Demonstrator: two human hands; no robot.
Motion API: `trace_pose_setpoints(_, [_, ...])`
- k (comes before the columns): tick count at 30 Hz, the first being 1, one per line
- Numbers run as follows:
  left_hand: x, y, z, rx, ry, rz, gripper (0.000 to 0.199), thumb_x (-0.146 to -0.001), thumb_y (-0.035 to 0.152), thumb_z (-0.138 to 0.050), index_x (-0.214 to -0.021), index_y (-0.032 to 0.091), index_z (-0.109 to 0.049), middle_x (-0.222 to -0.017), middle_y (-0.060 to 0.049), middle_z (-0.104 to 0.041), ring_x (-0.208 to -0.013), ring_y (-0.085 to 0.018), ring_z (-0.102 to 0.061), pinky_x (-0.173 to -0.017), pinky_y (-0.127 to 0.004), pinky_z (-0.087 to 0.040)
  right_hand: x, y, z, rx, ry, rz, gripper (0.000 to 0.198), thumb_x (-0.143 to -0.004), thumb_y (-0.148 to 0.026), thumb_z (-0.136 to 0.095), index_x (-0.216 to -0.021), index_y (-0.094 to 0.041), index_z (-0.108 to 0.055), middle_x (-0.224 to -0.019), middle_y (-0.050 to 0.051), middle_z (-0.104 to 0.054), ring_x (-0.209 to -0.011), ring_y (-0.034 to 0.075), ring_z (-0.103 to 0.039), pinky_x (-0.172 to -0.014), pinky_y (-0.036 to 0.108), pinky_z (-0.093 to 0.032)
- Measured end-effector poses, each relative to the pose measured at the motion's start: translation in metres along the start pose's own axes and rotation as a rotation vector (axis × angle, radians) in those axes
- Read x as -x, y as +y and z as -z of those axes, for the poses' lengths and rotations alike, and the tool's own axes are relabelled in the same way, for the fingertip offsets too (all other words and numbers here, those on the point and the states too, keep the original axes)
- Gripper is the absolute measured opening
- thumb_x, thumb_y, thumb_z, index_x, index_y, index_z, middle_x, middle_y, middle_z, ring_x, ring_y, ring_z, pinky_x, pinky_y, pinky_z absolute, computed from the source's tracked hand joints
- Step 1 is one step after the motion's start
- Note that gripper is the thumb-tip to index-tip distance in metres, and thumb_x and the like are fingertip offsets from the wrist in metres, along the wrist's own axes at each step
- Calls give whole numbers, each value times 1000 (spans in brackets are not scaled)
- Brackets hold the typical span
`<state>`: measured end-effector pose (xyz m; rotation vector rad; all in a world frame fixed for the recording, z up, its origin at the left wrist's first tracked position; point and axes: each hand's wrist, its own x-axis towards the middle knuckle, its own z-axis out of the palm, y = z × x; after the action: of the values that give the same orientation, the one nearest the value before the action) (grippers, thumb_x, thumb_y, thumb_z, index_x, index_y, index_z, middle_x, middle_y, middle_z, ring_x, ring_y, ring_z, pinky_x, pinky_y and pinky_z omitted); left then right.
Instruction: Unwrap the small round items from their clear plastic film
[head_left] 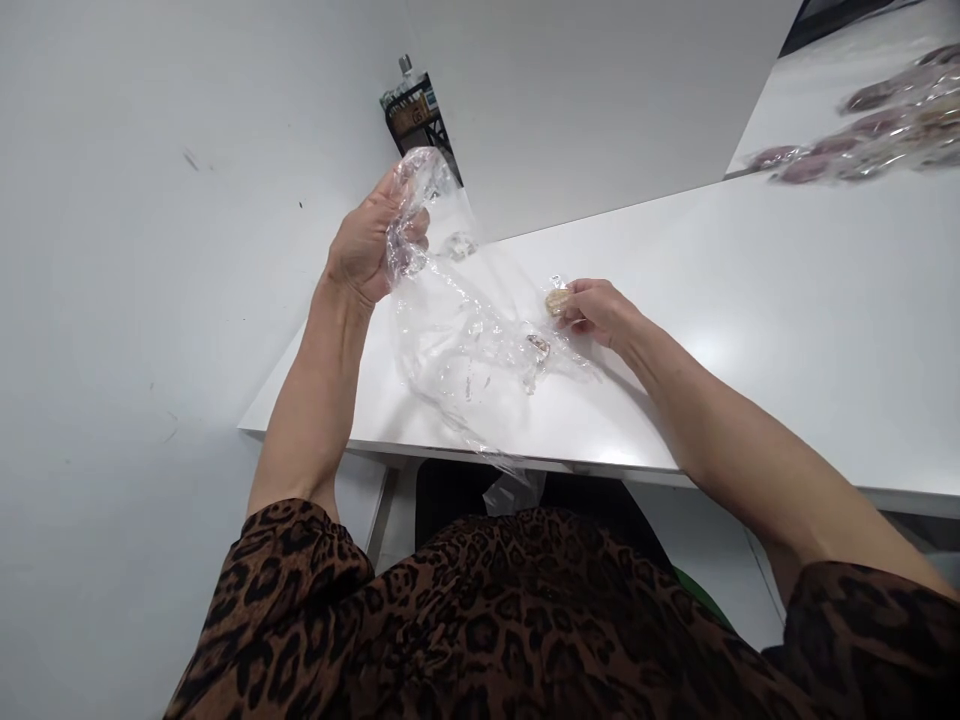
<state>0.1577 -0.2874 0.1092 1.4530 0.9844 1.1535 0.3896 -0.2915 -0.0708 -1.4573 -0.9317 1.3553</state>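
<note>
A large clear plastic bag (450, 330) hangs crumpled over the white table, one end drooping past its front edge. My left hand (375, 235) is raised, its fingers closed around the gathered upper part of the bag. To the right, my right hand (596, 310) pinches a small yellowish item in a clear wrapper (556, 302), close to the bag's side. A small shiny wrapped piece (538, 347) shows at the bag's lower right, its kind too small to tell. Another clear crumpled piece (460, 246) lies behind the bag, near my left hand.
The white table (750, 340) runs along a white wall panel (600, 90) at the back. A black organizer (416, 115) with small things in it stands in the back left corner. Several clear-wrapped pink and dark items (862, 140) lie at the far right.
</note>
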Motion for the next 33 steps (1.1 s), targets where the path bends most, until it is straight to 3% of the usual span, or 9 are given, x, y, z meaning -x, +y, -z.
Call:
trace_pose_setpoints(5, [0,-7,7,-38,86,59,33,-103,11,-45,-126,23,-65,-82,1,-53,-60,-8,-51,-57,-19,-40,3,1,5,490,260,522,40,-73,-12,-66,-112,-17,-67,-122,16,-67,-118,34,-57,-97,52,-51])
trace_pose_setpoints(8, [2,-7,4,-45,109,79,30,-103,15,-48,-127,22,-66,-77,2,-50,-60,-7,-56,-56,-15,-41,15,3,-3,645,-107,690,34,-84,-20,-63,-117,-16,-70,-122,15,-70,-114,32,-61,-98,49,-52])
trace_pose_setpoints(11, [4,-8,6,-42,99,100,30,-103,17,-51,-128,22,-66,-70,3,-46,-53,-6,-52,-52,-14,-39,24,10,-14,915,-481,662,35,-82,-25,-72,-116,-18,-72,-122,15,-70,-116,36,-61,-97,50,-53])
trace_pose_setpoints(13, [5,-9,10,-40,90,118,29,-102,18,-53,-127,21,-66,-65,5,-43,-49,-6,-48,-49,-14,-38,25,13,-18,1026,-537,623,44,-79,-23,-75,-122,-20,-71,-126,16,-68,-120,38,-61,-98,50,-53])
trace_pose_setpoints(17, [11,-11,28,-10,102,128,25,-101,22,-57,-124,23,-66,-58,7,-37,-40,-5,-37,-41,-15,-32,19,6,-5,870,-522,470,49,-79,-21,-77,-127,-22,-68,-123,13,-70,-108,30,-67,-91,43,-56])
trace_pose_setpoints(22, [25,-8,60,57,130,126,23,-105,28,-51,-122,25,-66,-55,8,-34,-35,-4,-29,-37,-15,-24,6,-14,39,301,-475,400,45,-73,-34,-87,-114,-22,-73,-109,9,-72,-98,24,-66,-87,42,-57])
trace_pose_setpoints(26, [34,-7,87,84,157,131,21,-102,30,-57,-120,28,-67,-51,9,-37,-34,-6,-32,-36,-17,-25,-13,-8,56,125,-178,471,45,-71,-36,-86,-110,-20,-72,-103,8,-71,-95,23,-66,-88,43,-55])
trace_pose_setpoints(29, [41,-11,102,80,179,121,17,-100,30,-60,-115,28,-67,-49,9,-37,-33,-6,-33,-35,-17,-25,-27,8,50,425,-21,483,48,-75,-42,-82,-116,-19,-71,-112,11,-71,-104,28,-65,-94,47,-54])
trace_pose_setpoints(33, [50,-14,121,49,195,99,8,-97,19,-63,-104,20,-67,-51,9,-41,-35,-4,-32,-37,-16,-27,-31,26,35,1022,0,491,57,-89,-47,-64,-138,-18,-64,-142,20,-62,-131,42,-54,-109,58,-44])
